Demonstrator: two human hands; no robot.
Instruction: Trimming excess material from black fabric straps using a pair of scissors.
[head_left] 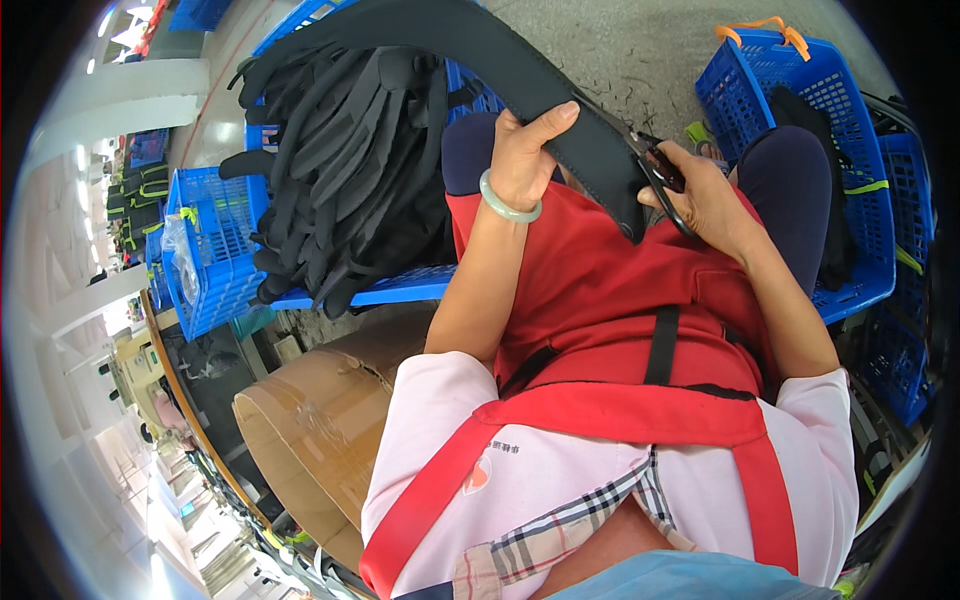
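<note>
blue crates – cardboard box – piled black straps

Grey concrete floor, blue crates

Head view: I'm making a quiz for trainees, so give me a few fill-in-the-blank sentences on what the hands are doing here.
1. The left hand holds a long black ____.
2. The right hand holds a pair of ____ at the strap.
3. The left wrist wears a pale green ____.
4. The heap of black straps lies on a ____ crate.

Missing words: strap; scissors; bangle; blue
</note>
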